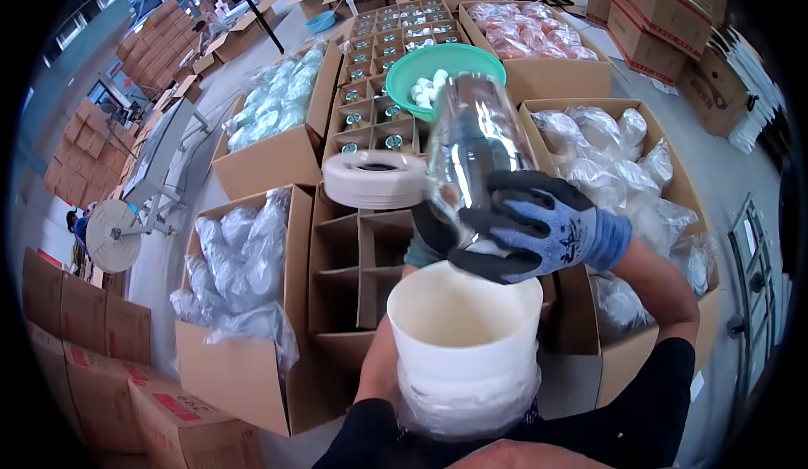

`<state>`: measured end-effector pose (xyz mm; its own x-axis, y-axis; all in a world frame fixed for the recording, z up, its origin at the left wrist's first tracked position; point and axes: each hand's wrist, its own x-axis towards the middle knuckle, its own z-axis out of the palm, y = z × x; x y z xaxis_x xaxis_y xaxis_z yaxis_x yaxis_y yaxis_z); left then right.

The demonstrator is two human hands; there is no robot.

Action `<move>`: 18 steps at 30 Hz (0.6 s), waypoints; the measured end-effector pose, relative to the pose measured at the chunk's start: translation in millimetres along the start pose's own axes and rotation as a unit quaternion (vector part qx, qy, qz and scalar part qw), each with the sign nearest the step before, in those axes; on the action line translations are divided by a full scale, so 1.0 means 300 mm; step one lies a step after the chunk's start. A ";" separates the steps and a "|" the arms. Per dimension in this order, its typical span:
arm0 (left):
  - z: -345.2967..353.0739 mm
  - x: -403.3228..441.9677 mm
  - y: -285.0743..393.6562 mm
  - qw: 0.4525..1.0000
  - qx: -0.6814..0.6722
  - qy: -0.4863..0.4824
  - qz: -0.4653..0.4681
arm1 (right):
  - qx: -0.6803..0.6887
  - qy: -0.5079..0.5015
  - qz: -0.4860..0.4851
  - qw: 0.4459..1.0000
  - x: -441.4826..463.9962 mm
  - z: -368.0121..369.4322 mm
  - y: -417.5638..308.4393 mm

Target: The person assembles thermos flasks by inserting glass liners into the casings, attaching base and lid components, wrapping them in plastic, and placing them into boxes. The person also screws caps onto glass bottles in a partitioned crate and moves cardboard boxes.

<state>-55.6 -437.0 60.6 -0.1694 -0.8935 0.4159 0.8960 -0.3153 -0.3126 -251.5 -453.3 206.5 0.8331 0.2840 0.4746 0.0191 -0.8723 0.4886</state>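
My right hand [547, 225], in a blue-and-black glove, is wrapped around the lower end of a silvered glass flask liner [480, 141]. The shiny liner is tilted, right above a white open-topped cylinder [463, 309] that stands between my legs. Mostly hidden behind the liner and the cylinder's rim is my left hand [432, 231], also gloved. A thick white plastic ring [374, 179], blurred by motion, is held up at its upper left; the fingers on it are largely out of sight. Crumpled clear wrapping [471, 402] surrounds the cylinder's lower part.
A divided carton [337, 254] lies ahead, with silvery-topped items in its far cells. On it rests a green bowl [400, 73] of white pieces. Cartons of plastic-wrapped parts stand left [236, 376] and right [581, 90]. Stacked boxes [189, 410] are at lower left.
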 end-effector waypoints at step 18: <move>0.251 -0.623 -0.226 0.642 0.744 0.163 0.081 | 0.733 0.120 0.398 0.538 -0.021 0.046 -0.310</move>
<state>-53.8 -224.6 68.4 0.1171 -0.9721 0.2034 0.2711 0.2284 0.9351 -250.8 -379.6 148.0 0.8079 -0.5222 0.2733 0.2715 -0.0819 -0.9589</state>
